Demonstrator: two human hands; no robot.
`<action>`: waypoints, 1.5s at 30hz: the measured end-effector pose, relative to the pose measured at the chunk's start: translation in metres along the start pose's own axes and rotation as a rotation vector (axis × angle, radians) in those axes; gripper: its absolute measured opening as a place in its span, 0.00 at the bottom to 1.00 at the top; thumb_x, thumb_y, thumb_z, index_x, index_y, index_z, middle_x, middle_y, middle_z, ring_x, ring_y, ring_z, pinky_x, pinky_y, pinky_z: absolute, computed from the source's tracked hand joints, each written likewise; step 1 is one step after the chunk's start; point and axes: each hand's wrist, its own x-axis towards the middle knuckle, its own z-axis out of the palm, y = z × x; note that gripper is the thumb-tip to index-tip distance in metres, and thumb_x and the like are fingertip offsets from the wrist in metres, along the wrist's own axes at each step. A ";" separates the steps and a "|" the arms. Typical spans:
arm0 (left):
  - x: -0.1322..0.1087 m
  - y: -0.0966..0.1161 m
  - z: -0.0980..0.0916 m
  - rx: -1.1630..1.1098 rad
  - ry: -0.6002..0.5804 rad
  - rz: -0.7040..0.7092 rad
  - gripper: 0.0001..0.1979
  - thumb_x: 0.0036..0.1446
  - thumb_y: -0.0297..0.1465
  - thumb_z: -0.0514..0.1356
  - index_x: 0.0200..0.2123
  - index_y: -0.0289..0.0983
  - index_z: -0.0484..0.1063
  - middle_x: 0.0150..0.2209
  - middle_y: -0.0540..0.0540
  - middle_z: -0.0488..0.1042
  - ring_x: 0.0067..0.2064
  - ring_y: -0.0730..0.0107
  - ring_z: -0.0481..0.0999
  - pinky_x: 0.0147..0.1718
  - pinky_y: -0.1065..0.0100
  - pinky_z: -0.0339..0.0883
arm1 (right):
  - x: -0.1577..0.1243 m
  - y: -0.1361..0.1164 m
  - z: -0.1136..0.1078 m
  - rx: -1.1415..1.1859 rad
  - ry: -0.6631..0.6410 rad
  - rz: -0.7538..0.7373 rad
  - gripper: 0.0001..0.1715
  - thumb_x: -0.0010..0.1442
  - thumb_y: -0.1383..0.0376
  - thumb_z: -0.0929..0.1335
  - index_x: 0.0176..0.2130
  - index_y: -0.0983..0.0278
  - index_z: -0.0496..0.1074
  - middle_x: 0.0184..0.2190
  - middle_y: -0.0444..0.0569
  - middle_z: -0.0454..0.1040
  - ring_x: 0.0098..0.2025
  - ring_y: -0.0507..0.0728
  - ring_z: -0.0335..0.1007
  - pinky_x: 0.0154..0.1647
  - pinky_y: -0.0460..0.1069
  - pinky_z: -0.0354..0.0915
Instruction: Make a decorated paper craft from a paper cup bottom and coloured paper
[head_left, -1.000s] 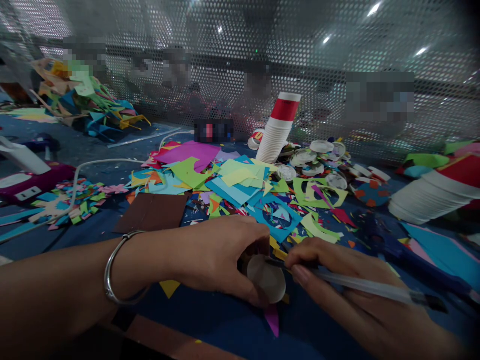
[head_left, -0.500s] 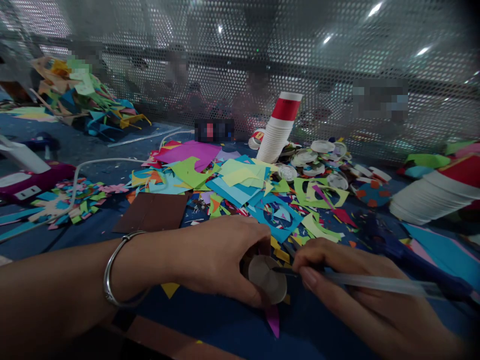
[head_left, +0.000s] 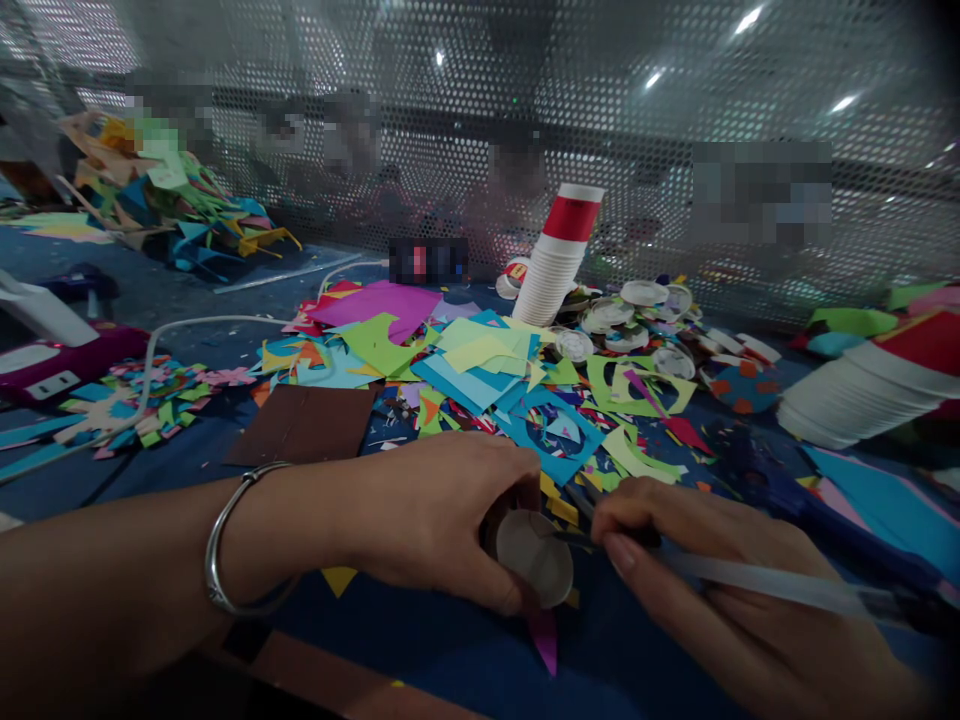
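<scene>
My left hand (head_left: 450,520) is closed around a small round cup base (head_left: 536,560), its pale flat face turned toward my right hand. A faint dark line marks the upper part of that face. My right hand (head_left: 712,580) grips a pen (head_left: 780,583) with a translucent barrel. Its dark tip reaches the upper right of the cup base; whether it touches is unclear. Below my left thumb a pointed purple paper piece (head_left: 544,645) sticks out. The rest of the cup base is hidden by my left fingers.
Coloured paper sheets and scraps (head_left: 480,355) spread beyond my hands. One stack of paper cups (head_left: 551,270) stands leaning behind them, another stack (head_left: 862,390) lies tilted at right. A brown sheet (head_left: 304,425), a purple power strip (head_left: 67,360) and a blue glue gun (head_left: 817,510) surround the work.
My right hand and the pen have shifted slightly to the right, and the pen's rear end has dipped a little. My left hand and the cup base have hardly moved.
</scene>
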 end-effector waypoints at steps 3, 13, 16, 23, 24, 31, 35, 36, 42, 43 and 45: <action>0.000 0.001 0.000 -0.016 -0.014 -0.020 0.20 0.44 0.43 0.69 0.39 0.39 0.72 0.35 0.49 0.74 0.32 0.68 0.70 0.25 0.70 0.56 | 0.000 0.000 0.000 0.024 0.022 0.032 0.05 0.67 0.67 0.62 0.40 0.57 0.66 0.31 0.41 0.76 0.29 0.52 0.74 0.30 0.46 0.67; 0.001 0.000 -0.001 -0.033 -0.010 -0.009 0.20 0.44 0.42 0.69 0.39 0.40 0.72 0.34 0.51 0.73 0.31 0.69 0.69 0.23 0.70 0.56 | 0.005 -0.001 0.002 0.074 0.016 0.055 0.05 0.66 0.66 0.63 0.38 0.58 0.69 0.29 0.42 0.75 0.27 0.52 0.73 0.26 0.46 0.65; 0.001 -0.002 0.000 -0.034 -0.014 0.001 0.21 0.44 0.42 0.69 0.40 0.41 0.72 0.34 0.51 0.74 0.32 0.69 0.69 0.24 0.70 0.57 | 0.005 -0.002 0.003 0.107 -0.006 0.092 0.08 0.67 0.64 0.62 0.37 0.58 0.70 0.29 0.42 0.75 0.27 0.52 0.72 0.27 0.46 0.65; 0.000 -0.001 0.001 -0.031 -0.009 -0.005 0.21 0.43 0.41 0.70 0.41 0.41 0.72 0.34 0.51 0.74 0.32 0.69 0.69 0.25 0.71 0.57 | 0.005 -0.003 0.000 0.168 -0.077 0.135 0.08 0.68 0.65 0.62 0.36 0.58 0.68 0.26 0.40 0.70 0.24 0.50 0.65 0.24 0.45 0.60; 0.000 -0.001 0.001 -0.033 -0.012 -0.005 0.21 0.44 0.41 0.70 0.41 0.41 0.72 0.34 0.50 0.74 0.32 0.69 0.69 0.25 0.71 0.57 | 0.005 -0.003 0.000 0.177 -0.077 0.138 0.08 0.68 0.64 0.62 0.36 0.58 0.68 0.26 0.40 0.70 0.24 0.50 0.65 0.23 0.45 0.59; 0.000 -0.001 0.001 -0.030 -0.008 -0.010 0.21 0.45 0.42 0.69 0.41 0.40 0.72 0.33 0.50 0.73 0.30 0.70 0.68 0.23 0.72 0.54 | 0.006 0.000 0.001 0.232 -0.097 0.162 0.09 0.68 0.64 0.62 0.36 0.58 0.69 0.26 0.40 0.71 0.25 0.51 0.66 0.25 0.46 0.60; 0.000 -0.002 0.000 -0.024 -0.008 -0.004 0.22 0.43 0.42 0.70 0.41 0.40 0.72 0.34 0.51 0.74 0.31 0.70 0.69 0.23 0.72 0.55 | 0.005 0.002 0.000 0.229 -0.094 0.147 0.11 0.69 0.64 0.61 0.36 0.58 0.69 0.26 0.40 0.70 0.26 0.50 0.66 0.25 0.45 0.60; 0.000 -0.002 0.000 -0.026 -0.011 -0.004 0.21 0.43 0.41 0.70 0.41 0.40 0.72 0.34 0.51 0.74 0.31 0.70 0.69 0.23 0.72 0.55 | 0.005 0.002 0.000 0.225 -0.088 0.142 0.11 0.69 0.64 0.60 0.35 0.58 0.69 0.26 0.40 0.69 0.25 0.50 0.65 0.25 0.45 0.60; -0.001 -0.003 0.002 -0.050 -0.003 -0.007 0.23 0.43 0.42 0.70 0.42 0.41 0.72 0.34 0.52 0.74 0.31 0.70 0.70 0.23 0.71 0.56 | 0.006 0.002 0.000 0.222 -0.083 0.155 0.13 0.69 0.66 0.60 0.33 0.59 0.67 0.24 0.40 0.68 0.24 0.50 0.64 0.24 0.45 0.59; -0.001 -0.003 0.002 -0.049 -0.001 -0.007 0.23 0.42 0.42 0.70 0.41 0.41 0.72 0.33 0.52 0.74 0.31 0.70 0.70 0.23 0.71 0.56 | 0.006 0.002 0.000 0.221 -0.078 0.153 0.13 0.68 0.66 0.60 0.33 0.59 0.67 0.24 0.40 0.68 0.24 0.50 0.64 0.24 0.45 0.59; -0.001 -0.003 0.002 -0.044 0.003 -0.007 0.22 0.42 0.42 0.70 0.41 0.41 0.72 0.34 0.52 0.74 0.31 0.70 0.69 0.23 0.71 0.56 | 0.005 0.001 0.001 0.212 -0.053 0.142 0.13 0.68 0.66 0.60 0.33 0.59 0.67 0.24 0.40 0.69 0.24 0.50 0.65 0.24 0.45 0.60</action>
